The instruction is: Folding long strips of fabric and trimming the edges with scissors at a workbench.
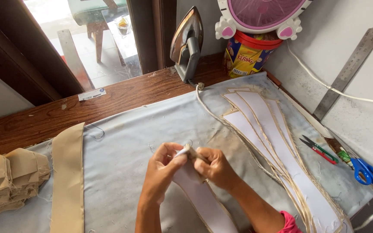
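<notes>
We see an iron (188, 43) standing upright at the back of the surface (121, 97), beside a yellow tub (244, 58) with a pink fan (262, 15) on top. A stack of long white strips (268, 129) lies to the right, near small snips (320, 149) and blue scissors (370, 172). A steel ruler (350, 71) leans on the wall. Folded tan cloth (9, 179) and a tan band (67, 181) lie at the left.

Two bare forearms rise from six o'clock, no watch or rings visible. The left hand (159, 172) has its arm uncovered throughout, while behind the right hand (214, 167), toward five o'clock, a bright pink sleeve edge (289, 223) shows
</notes>
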